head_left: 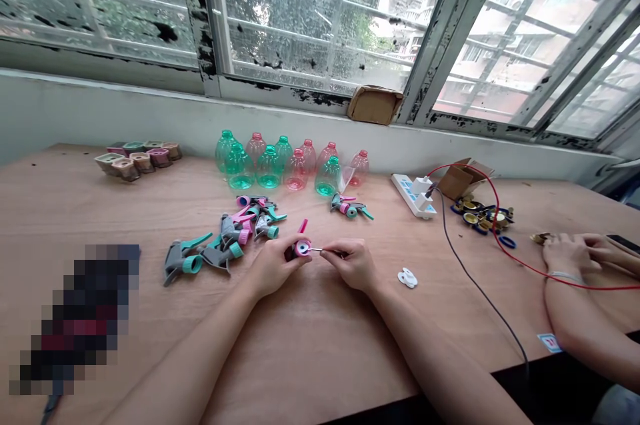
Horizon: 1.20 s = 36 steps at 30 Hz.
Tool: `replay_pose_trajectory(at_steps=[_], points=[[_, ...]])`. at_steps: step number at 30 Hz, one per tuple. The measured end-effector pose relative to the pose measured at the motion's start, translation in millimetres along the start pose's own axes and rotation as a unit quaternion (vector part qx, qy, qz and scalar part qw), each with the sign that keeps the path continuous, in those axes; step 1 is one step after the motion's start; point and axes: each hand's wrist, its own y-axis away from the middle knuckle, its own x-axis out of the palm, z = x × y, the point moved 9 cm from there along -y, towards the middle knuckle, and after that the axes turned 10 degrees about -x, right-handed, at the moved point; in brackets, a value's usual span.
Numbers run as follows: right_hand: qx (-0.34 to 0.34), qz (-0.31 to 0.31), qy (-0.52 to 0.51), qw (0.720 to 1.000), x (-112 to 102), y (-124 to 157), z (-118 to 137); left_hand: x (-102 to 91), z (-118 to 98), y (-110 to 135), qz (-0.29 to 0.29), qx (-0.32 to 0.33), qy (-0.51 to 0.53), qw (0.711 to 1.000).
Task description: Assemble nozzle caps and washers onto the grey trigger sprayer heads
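Observation:
My left hand point(276, 266) grips a pink-and-dark spray trigger head point(302, 247) with its round nozzle end facing right. My right hand point(351, 265) pinches a thin metal rod point(316, 250), whose tip touches the round pink end of the head. Just left of my hands lies a heap of grey, teal and pink trigger sprayers point(225, 242). Another sprayer point(350, 207) lies alone beyond my hands. Several empty teal and pink plastic bottles point(270, 167) stand in a group farther back.
Several small pots point(135, 160) sit at the far left of the wooden table point(310, 345). A power strip point(413, 195), cables and white clips point(407, 277) lie to the right. A co-worker's hands point(570, 255) work beside gold-coloured parts point(483, 215).

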Motion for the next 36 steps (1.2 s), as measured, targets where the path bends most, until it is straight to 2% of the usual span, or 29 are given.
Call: replay_pose_trajectory(at_steps=[9, 16, 24, 27, 32, 36], points=[[0.031, -0.020, -0.018, 0.999, 0.6, 1.6, -3.3, -3.1, -0.5, 0.2, -0.018, -0.001, 0.010, 1.000], [0.033, -0.024, -0.006, 0.999, 0.7, 1.1, 1.0, -3.5, 0.7, 0.0, -0.033, 0.001, -0.021, 0.999], [0.098, -0.021, -0.077, 0.992, 10.5, 6.2, -18.8, -3.3, 0.0, 0.4, -0.038, 0.005, -0.010, 0.999], [0.081, -0.017, -0.053, 0.995, 7.5, 4.9, -14.1, -2.9, 0.8, 0.3, -0.037, -0.004, -0.006, 0.999], [0.023, 0.010, 0.065, 0.998, 1.4, 0.2, 4.0, -2.6, -1.1, 0.4, -0.042, 0.002, -0.017, 0.999], [0.027, 0.005, 0.049, 0.998, 2.4, 0.3, 3.6, -3.7, -1.9, 0.3, -0.051, 0.003, -0.026, 0.998]])
